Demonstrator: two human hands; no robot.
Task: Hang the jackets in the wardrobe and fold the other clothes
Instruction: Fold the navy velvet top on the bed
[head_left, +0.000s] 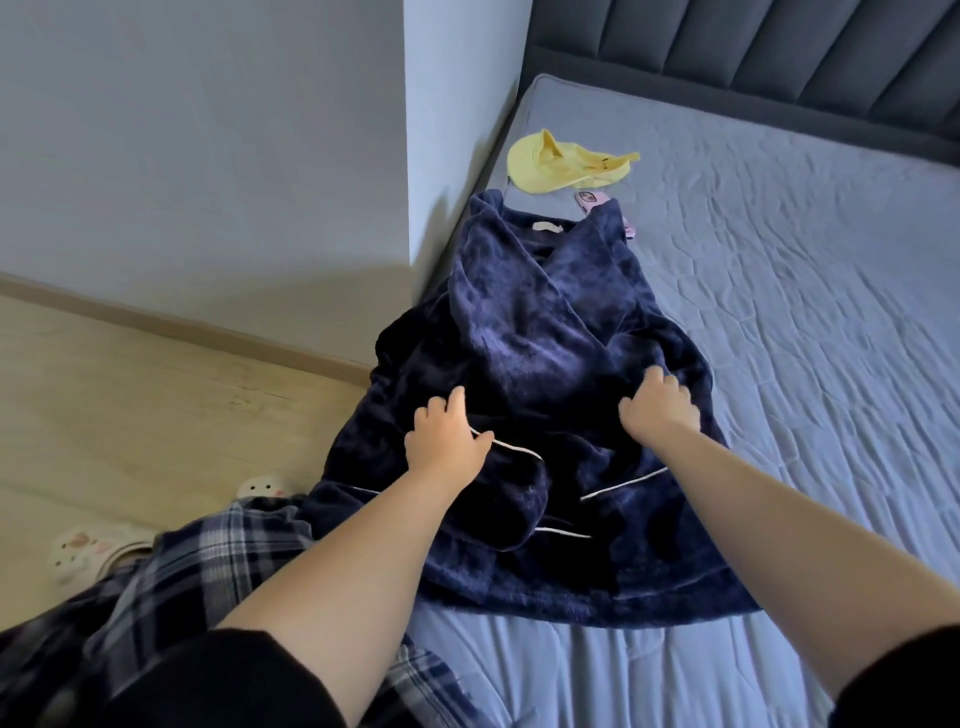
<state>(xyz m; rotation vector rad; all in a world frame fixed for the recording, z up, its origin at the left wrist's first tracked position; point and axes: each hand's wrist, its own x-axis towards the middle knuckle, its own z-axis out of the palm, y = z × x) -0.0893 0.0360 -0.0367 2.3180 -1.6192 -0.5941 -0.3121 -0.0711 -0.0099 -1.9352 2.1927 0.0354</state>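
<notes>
A dark navy fleece robe with thin white piping lies spread lengthwise along the left edge of the bed, collar toward the headboard. Its left side hangs over the mattress edge. My left hand pinches a fold of the robe at the waist, by a white-piped edge. My right hand grips the fabric on the robe's right side, fingers curled into the pile. Both hands sit about level across the middle of the garment.
A yellow garment lies near the headboard. A pink phone peeks out beside the robe's collar. A white wall corner stands left of the bed. Wooden floor and slippers lie at left.
</notes>
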